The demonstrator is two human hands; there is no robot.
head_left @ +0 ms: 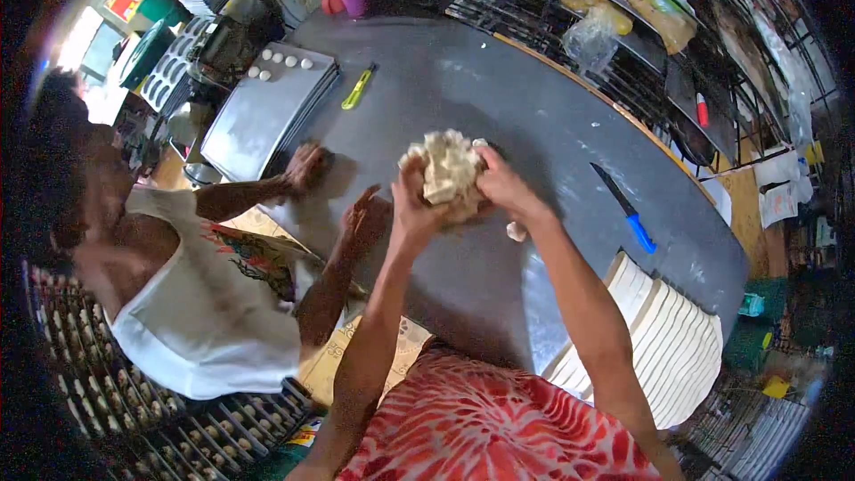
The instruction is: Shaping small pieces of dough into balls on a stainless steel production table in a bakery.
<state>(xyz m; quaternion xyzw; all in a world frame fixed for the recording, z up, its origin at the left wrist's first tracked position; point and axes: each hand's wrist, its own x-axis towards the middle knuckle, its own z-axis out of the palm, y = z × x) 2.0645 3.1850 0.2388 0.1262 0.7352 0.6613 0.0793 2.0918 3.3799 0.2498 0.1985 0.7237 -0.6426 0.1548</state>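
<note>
Both of my hands grip a lumpy heap of pale dough pieces point(447, 160) over the middle of the dark grey table point(552, 107). My left hand point(415, 200) has its fingers round the heap's left side, and my right hand point(499, 183) holds its right side. A small loose dough piece point(516, 231) sits just beside my right wrist. To the right lie a blue-handled knife point(637, 223) and sheets of pale dough point(659, 347) cut into long strips, beside my right forearm.
A co-worker point(196, 303) in a white top stands at my left, hands on the table. Stacked metal trays point(249, 125) with small dough rounds, a yellow-green cutter point(358, 89) and pink cups point(351, 0) lie toward the back left. Wire racks point(730, 71) with bagged items edge the right; more racks point(178, 419) are lower left.
</note>
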